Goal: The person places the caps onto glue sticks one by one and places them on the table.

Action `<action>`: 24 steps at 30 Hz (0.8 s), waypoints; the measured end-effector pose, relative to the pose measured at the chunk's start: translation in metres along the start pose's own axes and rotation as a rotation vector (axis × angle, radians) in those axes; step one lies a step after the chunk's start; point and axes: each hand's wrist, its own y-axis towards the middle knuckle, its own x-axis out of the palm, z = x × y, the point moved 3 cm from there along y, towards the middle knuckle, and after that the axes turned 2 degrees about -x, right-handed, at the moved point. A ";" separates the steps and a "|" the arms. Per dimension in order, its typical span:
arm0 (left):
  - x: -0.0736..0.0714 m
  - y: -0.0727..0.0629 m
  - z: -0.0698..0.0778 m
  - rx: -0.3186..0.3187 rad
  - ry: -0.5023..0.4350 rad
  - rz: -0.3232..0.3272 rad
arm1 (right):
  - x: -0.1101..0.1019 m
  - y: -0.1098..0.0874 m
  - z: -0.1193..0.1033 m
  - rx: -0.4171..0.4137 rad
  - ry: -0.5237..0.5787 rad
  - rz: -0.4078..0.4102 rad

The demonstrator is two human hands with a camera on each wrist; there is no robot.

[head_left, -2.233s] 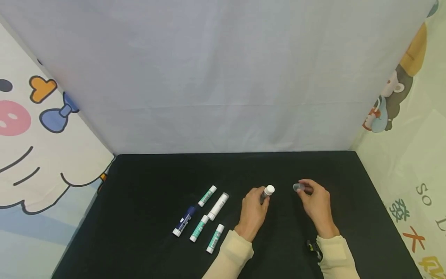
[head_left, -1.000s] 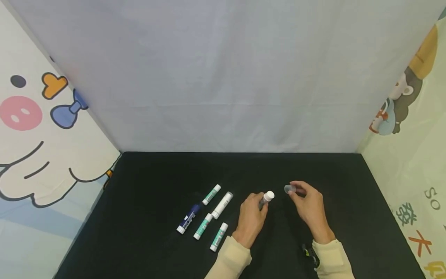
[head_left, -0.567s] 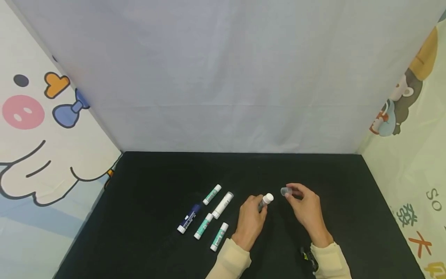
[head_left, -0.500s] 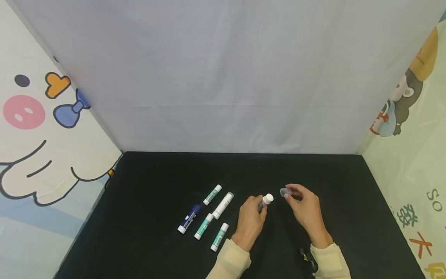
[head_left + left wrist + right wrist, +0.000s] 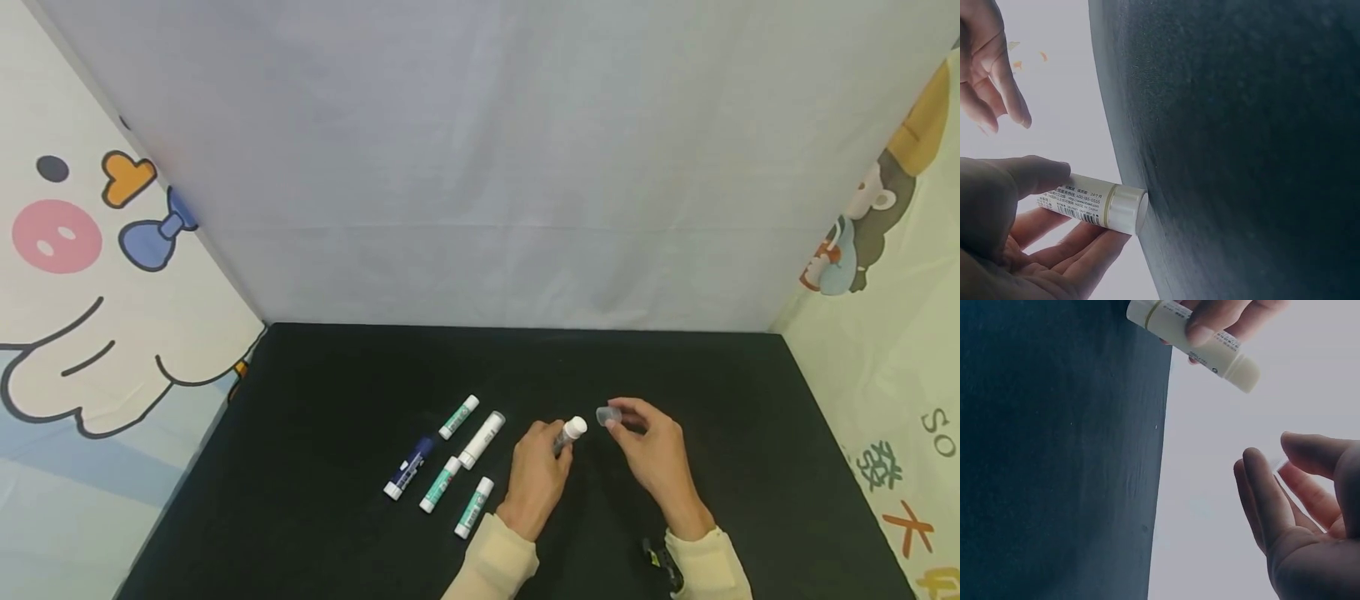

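My left hand grips a white glue stick between thumb and fingers, tilted over the black table. The left wrist view shows printed text and a barcode on its barrel. Bare glue shows at its uncapped end in the right wrist view. Just to the right, my right hand pinches a small clear cap between thumb and fingertips. A short gap separates the cap from the glue stick. In the right wrist view most of the cap is hidden behind the fingers.
Left of my hands, several glue sticks lie on the black table: a navy one, a larger white one, and green-labelled ones, such as the nearest green glue stick. A pale cloth wall rises behind.
My right hand has moved left with the clear cap, narrowing the gap to the glue stick. The left hand keeps its grip and stays nearly still. The head view has shifted slightly.
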 end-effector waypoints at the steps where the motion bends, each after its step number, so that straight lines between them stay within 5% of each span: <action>1: 0.000 0.000 0.000 -0.001 0.001 -0.001 | 0.000 0.000 -0.001 -0.004 -0.002 -0.001; 24: -0.004 -0.004 -0.002 0.007 0.018 -0.010 | 0.009 -0.011 -0.004 -0.054 0.053 -0.058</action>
